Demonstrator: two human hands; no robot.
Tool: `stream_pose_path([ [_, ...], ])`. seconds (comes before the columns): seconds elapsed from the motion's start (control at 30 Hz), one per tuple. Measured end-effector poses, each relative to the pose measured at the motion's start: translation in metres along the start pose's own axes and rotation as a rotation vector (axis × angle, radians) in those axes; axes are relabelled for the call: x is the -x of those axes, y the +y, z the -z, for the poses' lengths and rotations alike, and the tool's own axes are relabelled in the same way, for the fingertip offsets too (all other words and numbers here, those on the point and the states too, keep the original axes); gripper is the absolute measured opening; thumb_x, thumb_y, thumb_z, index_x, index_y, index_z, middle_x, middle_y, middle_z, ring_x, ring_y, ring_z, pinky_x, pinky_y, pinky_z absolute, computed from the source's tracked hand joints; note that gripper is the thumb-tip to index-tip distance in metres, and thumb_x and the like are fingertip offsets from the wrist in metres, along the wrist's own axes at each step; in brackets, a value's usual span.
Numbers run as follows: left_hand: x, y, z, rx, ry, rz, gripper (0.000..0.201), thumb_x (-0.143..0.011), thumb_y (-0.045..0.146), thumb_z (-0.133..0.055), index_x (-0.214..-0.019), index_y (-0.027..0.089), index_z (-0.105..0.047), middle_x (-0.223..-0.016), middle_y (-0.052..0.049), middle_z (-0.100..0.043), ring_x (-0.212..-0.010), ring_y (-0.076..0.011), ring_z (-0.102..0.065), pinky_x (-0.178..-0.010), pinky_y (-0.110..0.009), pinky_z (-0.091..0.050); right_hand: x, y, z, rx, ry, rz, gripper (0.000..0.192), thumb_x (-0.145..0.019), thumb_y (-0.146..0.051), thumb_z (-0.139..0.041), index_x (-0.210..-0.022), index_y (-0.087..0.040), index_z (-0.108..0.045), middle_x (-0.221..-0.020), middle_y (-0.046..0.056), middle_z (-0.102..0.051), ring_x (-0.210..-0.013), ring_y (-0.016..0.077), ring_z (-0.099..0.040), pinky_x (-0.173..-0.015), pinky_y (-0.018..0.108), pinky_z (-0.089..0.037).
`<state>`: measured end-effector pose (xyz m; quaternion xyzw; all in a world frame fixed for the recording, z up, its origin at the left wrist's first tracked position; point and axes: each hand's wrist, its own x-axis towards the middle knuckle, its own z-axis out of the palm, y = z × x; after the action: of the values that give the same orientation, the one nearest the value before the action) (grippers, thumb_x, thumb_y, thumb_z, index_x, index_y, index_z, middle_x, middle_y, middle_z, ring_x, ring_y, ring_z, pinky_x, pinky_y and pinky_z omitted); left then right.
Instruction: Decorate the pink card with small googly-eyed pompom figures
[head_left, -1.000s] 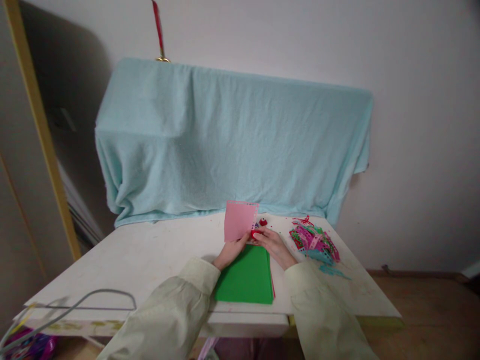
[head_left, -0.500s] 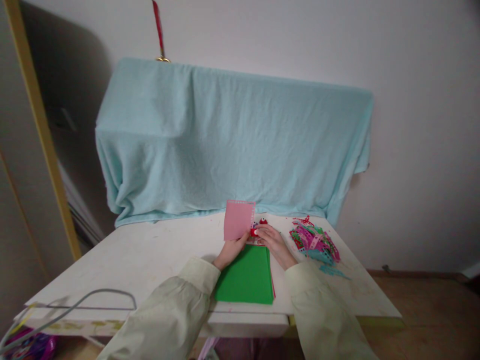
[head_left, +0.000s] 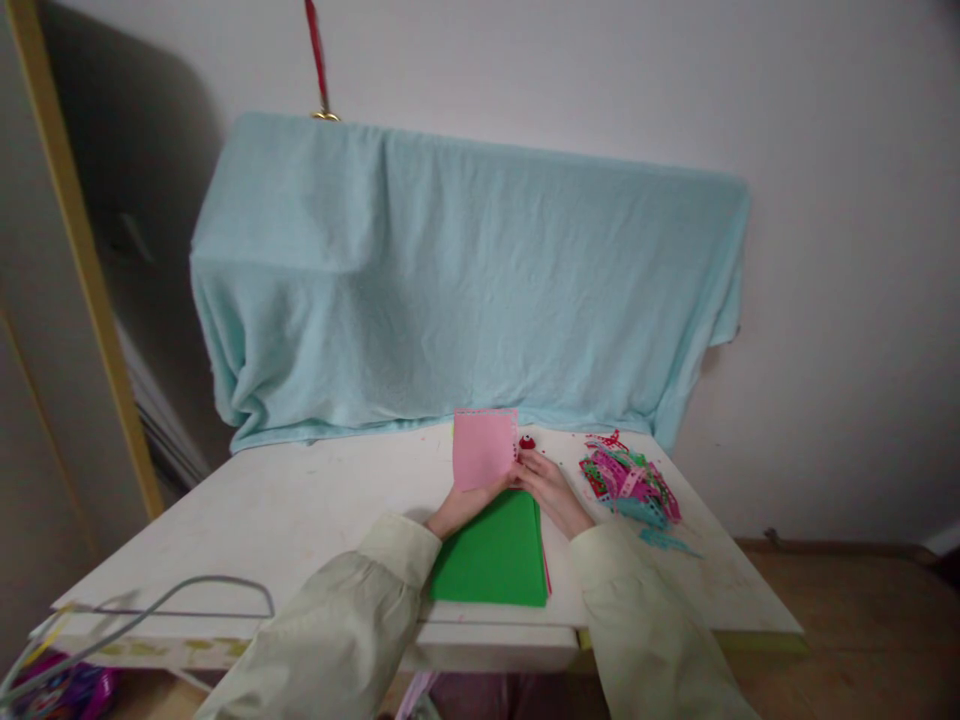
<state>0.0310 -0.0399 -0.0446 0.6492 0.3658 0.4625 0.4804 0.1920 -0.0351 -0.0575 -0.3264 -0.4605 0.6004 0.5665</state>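
Note:
A pink sheet of paper [head_left: 484,447], with small cut-out holes along its top and right edges, stands tilted up from the table. My left hand [head_left: 474,500] is closed on its lower edge. At the sheet's lower right corner, my right hand [head_left: 547,485] is closed with fingers bent, touching the left fingertips. A small red punch seen under these right fingers a moment ago is now hidden by them. Below both hands lies a stack of paper with a green sheet [head_left: 491,560] on top and a red edge showing. Just beyond the right fingers sits a small red object [head_left: 527,442] with a white spot.
On the right of the white table [head_left: 300,520] is a heap of colourful punched paper strips [head_left: 630,485]. A light blue cloth [head_left: 465,270] hangs behind the table. A grey bent tube [head_left: 172,595] crosses the front left edge.
The pink sheet has shifted slightly right and down, turning a little. My right fingers have closed in toward the left hand, covering the red punch that showed between them.

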Motion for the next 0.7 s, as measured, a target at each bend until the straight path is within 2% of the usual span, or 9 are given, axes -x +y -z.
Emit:
stream_pose_path([
  [0.13,0.001,-0.001,0.001,0.028,0.091,-0.023,0.055,-0.077,0.042,-0.063,-0.125,0.02,-0.052,-0.121,-0.012,-0.059,-0.113,-0.0279,-0.054,-0.097,-0.045,-0.042,-0.004,0.005,0.005,0.021,0.055,0.04,0.033,-0.066,-0.029,-0.076,-0.094,-0.018,-0.066,-0.091,0.006,-0.069,-0.08,0.0185,-0.065,-0.076,0.033,-0.051],
  [0.27,-0.001,-0.005,0.004,-0.011,0.172,-0.021,0.046,-0.075,0.047,-0.063,-0.108,0.015,-0.061,-0.094,-0.011,-0.068,-0.091,-0.0245,-0.062,-0.081,-0.039,-0.05,-0.001,-0.003,0.0,-0.016,0.029,0.038,0.03,-0.07,-0.032,-0.074,-0.094,-0.016,-0.067,-0.094,0.006,-0.069,-0.084,0.0184,-0.065,-0.08,0.033,-0.05],
  [0.37,-0.006,-0.008,0.006,-0.038,0.144,-0.031,0.043,-0.076,0.052,-0.059,-0.09,0.012,-0.063,-0.069,-0.006,-0.064,-0.066,-0.0187,-0.059,-0.063,-0.031,-0.049,0.004,-0.012,-0.006,-0.105,-0.015,0.01,0.028,-0.076,-0.034,-0.068,-0.097,-0.015,-0.067,-0.101,0.008,-0.067,-0.092,0.02,-0.063,-0.085,0.035,-0.049],
  [0.5,-0.011,-0.014,0.007,-0.05,0.142,-0.068,0.042,-0.079,0.053,-0.055,-0.079,0.012,-0.059,-0.06,-0.001,-0.055,-0.053,-0.0129,-0.049,-0.052,-0.025,-0.041,0.006,-0.014,-0.006,-0.135,-0.022,-0.035,0.027,-0.075,-0.028,-0.07,-0.098,-0.014,-0.067,-0.106,0.01,-0.066,-0.098,0.0208,-0.061,-0.09,0.035,-0.048],
  [0.6,-0.012,-0.014,0.008,-0.05,0.153,-0.069,0.043,-0.079,0.055,-0.054,-0.077,0.012,-0.058,-0.058,0.0,-0.052,-0.052,-0.0128,-0.048,-0.051,-0.024,-0.039,0.003,-0.008,-0.001,-0.059,-0.025,-0.041,0.03,-0.073,-0.029,-0.071,-0.099,-0.015,-0.066,-0.104,0.009,-0.066,-0.09,0.0189,-0.063,-0.081,0.032,-0.05],
  [0.7,-0.01,-0.009,0.008,-0.065,0.134,-0.05,0.044,-0.079,0.056,-0.052,-0.076,0.012,-0.058,-0.056,0.001,-0.05,-0.052,-0.0135,-0.048,-0.051,-0.025,-0.038,-0.001,-0.002,0.005,0.026,-0.002,-0.036,0.03,-0.069,-0.032,-0.074,-0.093,-0.016,-0.066,-0.089,0.005,-0.068,-0.069,0.0138,-0.062,-0.062,0.026,-0.049],
])
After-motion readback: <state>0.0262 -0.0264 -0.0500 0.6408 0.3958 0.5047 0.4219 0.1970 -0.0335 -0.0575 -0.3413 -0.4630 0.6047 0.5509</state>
